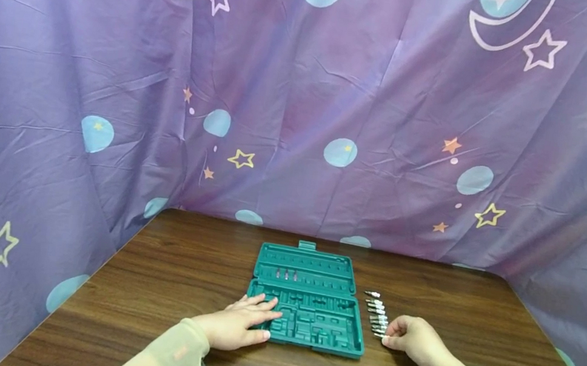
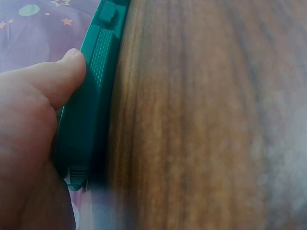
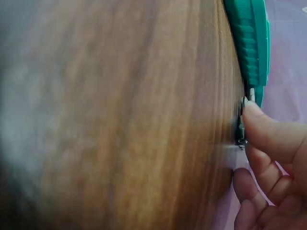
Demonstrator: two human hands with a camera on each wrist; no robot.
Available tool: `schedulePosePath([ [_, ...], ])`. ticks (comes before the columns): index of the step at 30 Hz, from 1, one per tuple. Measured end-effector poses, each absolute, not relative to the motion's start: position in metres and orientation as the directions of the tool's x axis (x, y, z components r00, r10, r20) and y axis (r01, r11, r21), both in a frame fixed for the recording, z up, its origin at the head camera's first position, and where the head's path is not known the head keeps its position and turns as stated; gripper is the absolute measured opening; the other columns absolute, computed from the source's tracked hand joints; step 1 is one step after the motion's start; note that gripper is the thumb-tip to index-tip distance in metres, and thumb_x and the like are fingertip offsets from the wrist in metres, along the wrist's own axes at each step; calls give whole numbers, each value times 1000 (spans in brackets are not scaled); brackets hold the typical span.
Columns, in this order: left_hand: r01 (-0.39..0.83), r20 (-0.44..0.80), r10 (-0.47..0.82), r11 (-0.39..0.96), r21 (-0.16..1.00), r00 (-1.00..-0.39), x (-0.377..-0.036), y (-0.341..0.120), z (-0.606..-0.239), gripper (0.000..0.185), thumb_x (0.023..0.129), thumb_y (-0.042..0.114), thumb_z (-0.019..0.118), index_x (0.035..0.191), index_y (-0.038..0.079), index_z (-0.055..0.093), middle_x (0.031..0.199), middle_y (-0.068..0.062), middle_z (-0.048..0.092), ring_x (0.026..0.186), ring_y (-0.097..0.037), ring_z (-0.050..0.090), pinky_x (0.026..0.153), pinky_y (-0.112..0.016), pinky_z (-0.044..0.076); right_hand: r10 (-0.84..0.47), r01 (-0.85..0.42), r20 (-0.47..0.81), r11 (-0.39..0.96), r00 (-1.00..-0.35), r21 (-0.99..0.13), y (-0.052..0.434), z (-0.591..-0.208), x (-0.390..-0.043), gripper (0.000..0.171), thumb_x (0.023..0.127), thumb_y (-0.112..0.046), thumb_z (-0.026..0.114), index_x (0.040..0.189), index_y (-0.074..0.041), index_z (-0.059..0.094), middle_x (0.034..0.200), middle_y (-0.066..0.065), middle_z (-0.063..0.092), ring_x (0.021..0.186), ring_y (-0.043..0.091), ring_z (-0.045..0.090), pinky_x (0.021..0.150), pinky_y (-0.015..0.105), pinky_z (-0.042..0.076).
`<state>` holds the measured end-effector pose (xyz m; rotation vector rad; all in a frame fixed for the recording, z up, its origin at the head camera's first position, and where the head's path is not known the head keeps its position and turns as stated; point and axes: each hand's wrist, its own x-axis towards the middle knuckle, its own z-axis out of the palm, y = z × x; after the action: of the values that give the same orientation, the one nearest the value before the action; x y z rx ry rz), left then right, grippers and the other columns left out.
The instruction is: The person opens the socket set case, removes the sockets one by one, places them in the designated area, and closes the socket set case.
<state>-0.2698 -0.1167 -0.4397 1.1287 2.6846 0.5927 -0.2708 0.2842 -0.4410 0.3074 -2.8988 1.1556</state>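
An open green plastic tool case [image 1: 303, 348] lies flat on the table, with moulded recesses in its tray and a slotted lid folded back. Three small purplish bits [image 1: 286, 274] stand in the lid's slots. My left hand [image 1: 240, 323] rests with spread fingers on the tray's left side; in the left wrist view its thumb [image 2: 72, 72] lies along the case's front edge. To the right of the case, several small silver bits [image 1: 377, 311] form a column. At its near end, my right hand [image 1: 419, 342] pinches the closest silver bit [image 1: 380, 336] between thumb and forefinger.
The brown wood-grain table [image 1: 168, 265] carries the case and the bits. Behind it and along both sides hangs a purple curtain [image 1: 293, 97] printed with moons and stars.
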Motion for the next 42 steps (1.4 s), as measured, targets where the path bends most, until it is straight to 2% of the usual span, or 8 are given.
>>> schedulePosePath([
  [11, 643, -9, 715, 635, 429, -700, -270, -117, -439, 52, 102, 43, 43, 148, 21, 40, 158, -3, 25, 146, -26, 15, 116, -51, 12, -118, -144, 83, 767, -990, -625, 279, -442, -270, 24, 69, -11, 83, 73, -10, 60, 66, -3, 56, 63, 12, 50, 58, 26, 39],
  [23, 633, -19, 709, 640, 436, -704, -270, -116, -439, 52, 101, 44, 44, 149, 22, 39, 158, -2, 24, 146, -26, 14, 117, -51, 11, -100, -141, 101, 778, -990, -612, 278, -440, -272, 27, 69, -10, 83, 74, -9, 56, 67, -2, 54, 63, 13, 48, 58, 27, 38],
  [36, 631, -30, 716, 633, 447, -697, -269, -117, -437, 52, 102, 44, 42, 149, 22, 38, 158, -3, 23, 146, -27, 13, 116, -52, 11, -83, -117, 83, 749, -993, -652, 279, -439, -271, 29, 67, -8, 84, 76, -6, 56, 69, 0, 53, 65, 15, 48, 57, 26, 39],
  [42, 627, -35, 715, 634, 452, -698, -269, -117, -437, 53, 102, 45, 42, 149, 22, 38, 159, -2, 22, 146, -28, 13, 116, -53, 10, -101, -136, 91, 708, -991, -693, 276, -430, -277, 29, 69, -7, 83, 81, -2, 57, 71, 1, 54, 66, 15, 49, 55, 25, 40],
])
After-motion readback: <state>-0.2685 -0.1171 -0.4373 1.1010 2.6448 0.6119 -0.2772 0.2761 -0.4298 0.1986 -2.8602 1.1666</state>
